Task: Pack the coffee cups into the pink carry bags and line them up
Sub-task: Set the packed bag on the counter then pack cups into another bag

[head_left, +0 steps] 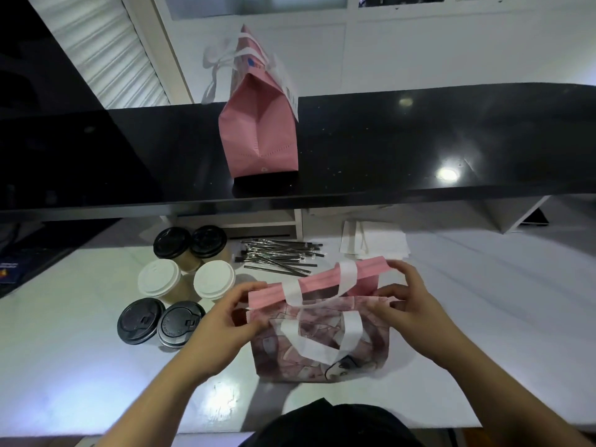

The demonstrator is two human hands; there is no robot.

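Both hands, left point(240, 312) and right point(404, 296), pinch a bag's point(322, 333) mouth apart.
One bag point(258, 130) stands done, seemingly; six cups point(180, 285) wait.

Contents of the pink carry bag point(319, 337) stay hidden; printing on a card point(8, 269) at the left edge is cut off.

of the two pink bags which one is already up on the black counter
The plain pink bag standing upright on the black counter. The other, the patterned bag, sits on the white table, held by both hands.
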